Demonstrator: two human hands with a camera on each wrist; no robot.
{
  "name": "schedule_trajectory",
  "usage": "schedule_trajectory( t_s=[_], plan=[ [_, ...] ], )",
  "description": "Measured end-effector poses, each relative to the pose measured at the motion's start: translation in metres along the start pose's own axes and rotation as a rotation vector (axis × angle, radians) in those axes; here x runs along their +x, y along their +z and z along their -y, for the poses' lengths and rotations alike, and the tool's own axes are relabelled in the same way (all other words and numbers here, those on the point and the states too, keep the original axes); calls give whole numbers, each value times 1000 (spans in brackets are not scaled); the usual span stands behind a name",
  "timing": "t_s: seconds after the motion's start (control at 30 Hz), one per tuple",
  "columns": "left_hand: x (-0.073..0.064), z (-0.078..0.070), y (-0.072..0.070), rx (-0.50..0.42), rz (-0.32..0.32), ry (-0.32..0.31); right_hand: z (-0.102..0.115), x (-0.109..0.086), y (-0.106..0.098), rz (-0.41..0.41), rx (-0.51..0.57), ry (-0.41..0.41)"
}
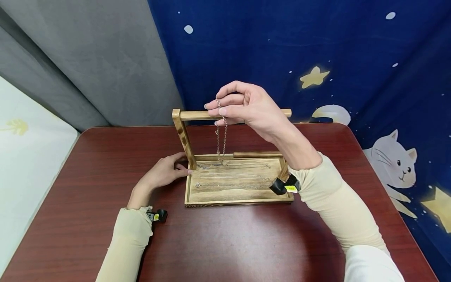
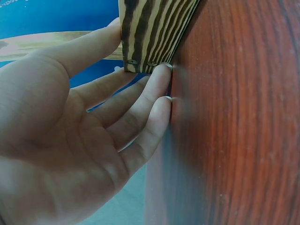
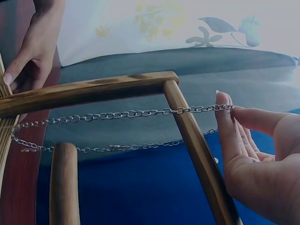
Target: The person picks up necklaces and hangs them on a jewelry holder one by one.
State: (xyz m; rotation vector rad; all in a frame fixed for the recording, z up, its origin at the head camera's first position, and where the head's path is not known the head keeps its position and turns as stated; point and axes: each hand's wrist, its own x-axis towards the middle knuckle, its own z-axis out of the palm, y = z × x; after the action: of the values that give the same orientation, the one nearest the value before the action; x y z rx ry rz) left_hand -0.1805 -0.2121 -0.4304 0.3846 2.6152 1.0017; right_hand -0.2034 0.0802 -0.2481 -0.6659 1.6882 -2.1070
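My right hand [image 1: 253, 105] pinches a silver chain necklace [image 3: 126, 114] between thumb and fingers. The chain hangs in a long loop past the top bar [image 1: 195, 115] of a wooden jewelry stand, its lower end over the back of the tray [image 1: 239, 202]. At the stand's left side, my left hand [image 1: 163, 170] grips the tray's edge by the upright post [image 1: 184, 139]. Its thumb [image 2: 101, 44] and fingertips [image 2: 161, 75] lie on different sides of the striped wood in the left wrist view. Several thin necklaces [image 1: 232, 176] lie stretched across the tray floor.
The stand sits on a dark red wooden table [image 1: 225, 243]. A grey curtain [image 1: 98, 58] and a blue star-patterned curtain [image 1: 246, 47] hang behind it. A wooden bar [image 1: 257, 154] runs along the tray's back edge.
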Motion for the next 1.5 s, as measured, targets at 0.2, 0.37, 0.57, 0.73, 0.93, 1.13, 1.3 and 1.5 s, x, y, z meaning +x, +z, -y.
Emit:
schedule_trajectory(
  t_s=[0.2, 0.37, 0.57, 0.73, 0.93, 1.13, 1.3, 1.5],
  plan=[
    [0, 0, 0, 9, 4, -13, -2, 4, 6, 11, -8, -9],
    [-1, 0, 0, 18, 5, -9, -2, 7, 11, 34, -27, -37],
    [0, 1, 0, 13, 12, -7, -2, 9, 16, 66, -47, -75],
    [1, -1, -1, 13, 5, -6, -5, 13, 22, 70, -72, -78],
    [1, -2, 0, 11, -11, -3, -8, 19, 30, 61, -70, -67],
    [3, -1, 1, 5, -21, 29, -10, 19, 33, 43, -106, -60],
    [2, -1, 0, 10, -10, 25, -12, 16, 34, 66, -63, -50],
    [1, 0, 0, 13, 0, 18, -15, 11, 37, 76, -76, -43]
  ],
)
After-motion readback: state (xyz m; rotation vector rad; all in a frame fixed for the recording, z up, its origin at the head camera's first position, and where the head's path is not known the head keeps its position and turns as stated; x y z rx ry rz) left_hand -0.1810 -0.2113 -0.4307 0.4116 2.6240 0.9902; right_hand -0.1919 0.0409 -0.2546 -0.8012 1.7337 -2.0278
